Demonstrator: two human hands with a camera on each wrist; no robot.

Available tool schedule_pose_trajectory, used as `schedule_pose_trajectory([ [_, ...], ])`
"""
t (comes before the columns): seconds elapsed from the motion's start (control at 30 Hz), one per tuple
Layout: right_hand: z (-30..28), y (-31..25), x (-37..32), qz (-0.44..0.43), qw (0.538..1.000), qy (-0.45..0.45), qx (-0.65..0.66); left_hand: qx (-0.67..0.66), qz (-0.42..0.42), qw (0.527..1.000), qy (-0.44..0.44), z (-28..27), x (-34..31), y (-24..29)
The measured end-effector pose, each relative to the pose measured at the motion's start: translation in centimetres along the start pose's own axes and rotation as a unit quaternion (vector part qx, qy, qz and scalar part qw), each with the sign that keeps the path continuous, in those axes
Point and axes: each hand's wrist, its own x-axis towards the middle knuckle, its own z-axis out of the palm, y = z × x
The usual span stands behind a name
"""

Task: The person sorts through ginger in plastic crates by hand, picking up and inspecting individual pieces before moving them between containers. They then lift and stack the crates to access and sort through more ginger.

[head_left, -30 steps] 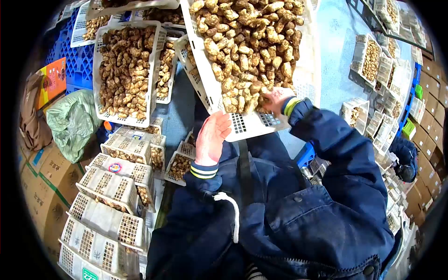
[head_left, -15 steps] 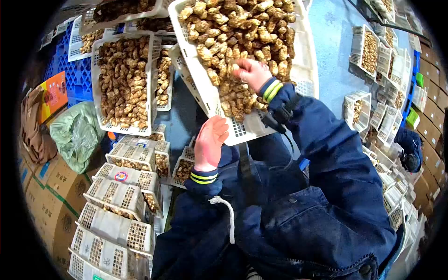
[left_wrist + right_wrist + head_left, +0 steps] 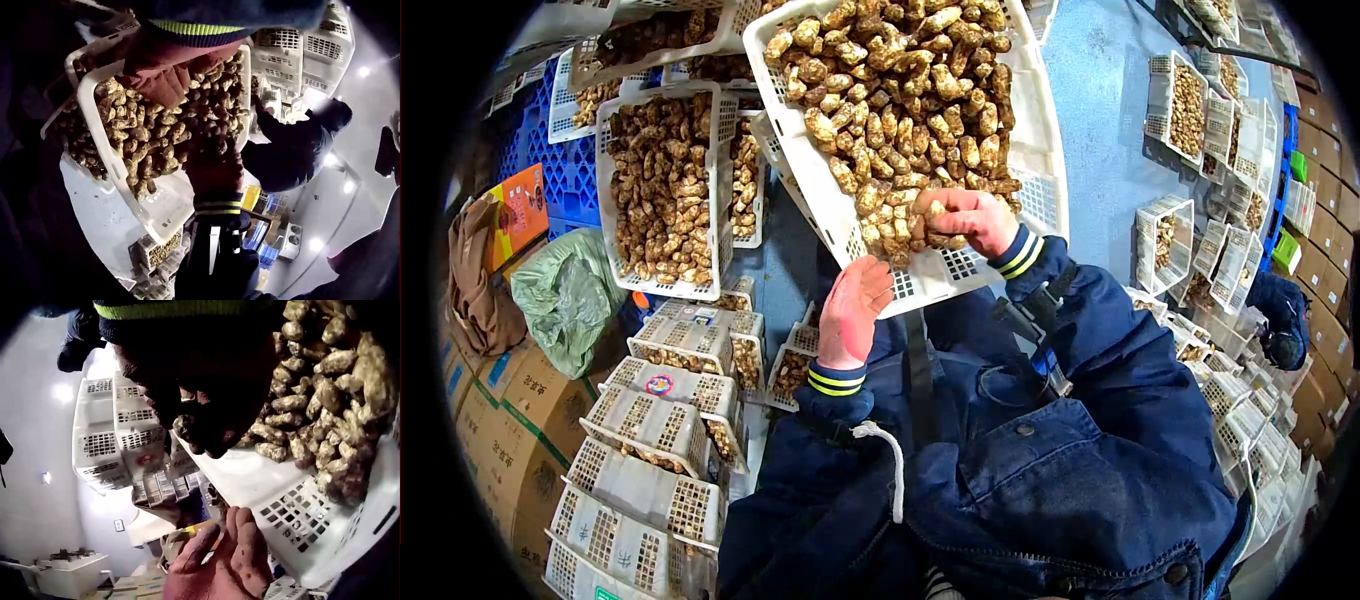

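A white plastic basket [image 3: 1043,195] stands in front of me, heaped with knobby brown-and-cream pieces [image 3: 900,110] that look like tubers or mushrooms. Over the near end of the heap, my right hand [image 3: 985,220] pinches one knobby piece [image 3: 932,210] between thumb and fingers. That piece shows dimly at the fingertips in the right wrist view, where the hand is dark. My left hand [image 3: 852,315] rests at the basket's near left corner, its fingers loosely bent and holding nothing. In the left wrist view it overlaps the basket's rim.
Another filled basket [image 3: 662,190] is on the left, above rows of stacked white baskets [image 3: 650,420]. Cardboard boxes [image 3: 510,430] and a green plastic bag [image 3: 565,295] lie further left. More baskets [image 3: 1175,105] line the right. A person in dark clothes [image 3: 294,147] is nearby.
My right hand reached farther over the heap, then came back toward the near end, where it now pinches a piece. The left hand has stayed by the basket's near left corner.
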Motion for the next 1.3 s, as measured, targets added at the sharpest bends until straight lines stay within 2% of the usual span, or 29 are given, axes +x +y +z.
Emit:
schedule_pose_trajectory([
  [0.03, -1.0, -0.6, -0.5, 0.024, 0.999, 0.022, -0.013, 0.008, 0.003, 1.000, -0.007, 0.1, 0.0, -0.1],
  [0.07, -2.0, -1.2, -1.0, 0.021, 0.995, 0.083, -0.059, 0.007, 0.004, 1.000, -0.008, 0.2, 0.0, -0.2],
  [0.13, -5.5, -2.1, -0.6, -0.025, 0.994, 0.109, -0.004, -0.023, 0.013, 0.999, -0.019, 0.4, 0.0, -0.3],
  [0.2, -5.8, -6.0, -0.6, -0.015, 0.989, 0.149, 0.011, -0.037, 0.016, 0.999, -0.021, 0.3, -0.2, -0.3],
  [0.23, -6.0, -7.1, -0.5, -0.048, 0.993, 0.110, 0.022, -0.026, 0.010, 1.000, -0.015, 0.3, -0.2, -0.3],
  [0.27, -5.6, -7.7, -0.4, -0.039, 0.989, 0.142, 0.010, -0.014, 0.002, 1.000, -0.011, 0.4, -0.2, -0.3],
  [0.3, -5.2, -7.6, -0.3, -0.055, 0.990, 0.125, 0.033, -0.020, 0.012, 0.999, -0.031, 0.0, 0.0, -0.4],
  [0.47, -2.5, -5.5, 0.6, -0.114, 0.977, 0.021, 0.178, -0.030, 0.003, 0.999, -0.015, -0.1, 0.0, -0.1],
  [0.53, -2.4, -5.4, 1.1, -0.110, 0.991, 0.033, 0.075, -0.038, -0.001, 0.999, -0.002, 0.0, -0.1, 0.0],
  [0.6, -1.6, -5.9, 1.1, -0.094, 0.990, 0.063, 0.082, -0.041, -0.006, 0.999, 0.002, -0.3, 0.2, -0.1],
  [0.67, -2.5, -5.7, 1.2, -0.095, 0.991, 0.016, 0.091, -0.060, 0.007, 0.998, -0.011, -0.4, 0.1, 0.0],
  [0.77, -3.5, -5.6, 0.3, -0.048, 0.996, 0.070, 0.031, -0.035, 0.008, 0.999, -0.027, -0.5, 0.0, 0.2],
  [0.87, -5.8, -6.8, 0.6, -0.037, 0.993, 0.094, 0.057, -0.042, 0.008, 0.999, -0.027, -0.8, 0.2, 0.0],
  [0.9, -6.1, -8.0, 1.0, -0.075, 0.985, 0.141, 0.066, -0.041, 0.003, 0.999, -0.018, -0.8, 0.3, -0.1],
  [0.97, -9.8, -10.6, 2.4, -0.170, 0.971, 0.131, 0.108, -0.044, -0.003, 0.999, -0.002, -0.7, 0.4, -0.1],
  [1.0, -10.4, -12.9, 3.1, -0.207, 0.934, 0.219, 0.193, -0.044, -0.001, 0.999, -0.002, -0.8, 0.5, -0.2],
  [1.03, -13.4, -14.1, 3.6, -0.254, 0.932, 0.163, 0.198, -0.052, 0.000, 0.999, -0.007, -0.9, 0.5, -0.4],
  [1.07, -12.0, -15.4, 4.0, -0.275, 0.878, 0.341, 0.193, -0.059, 0.000, 0.998, -0.013, -0.9, 0.4, -0.4],
  [1.13, -14.6, -14.5, 4.2, -0.300, 0.903, 0.286, 0.118, -0.060, -0.004, 0.998, -0.012, -0.9, 0.3, -0.2],
  [1.17, -15.8, -15.0, 4.8, -0.230, 0.924, 0.271, 0.142, -0.063, -0.006, 0.998, -0.013, -0.8, 0.4, -0.2],
  [1.2, -11.7, -14.4, 4.5, -0.263, 0.910, 0.316, 0.047, -0.065, -0.005, 0.998, -0.014, -0.8, 0.5, -0.2],
  [1.23, -10.2, -13.8, 4.8, -0.225, 0.914, 0.320, -0.107, -0.065, -0.004, 0.998, -0.015, -1.0, 0.5, -0.3],
  [1.27, -9.0, -13.3, 5.3, -0.182, 0.895, 0.315, -0.257, -0.064, -0.003, 0.998, -0.016, -1.1, 0.6, -0.4],
  [1.3, -7.6, -12.5, 6.2, -0.211, 0.824, 0.310, -0.425, -0.065, -0.002, 0.998, -0.015, -1.1, 0.7, -0.4],
])
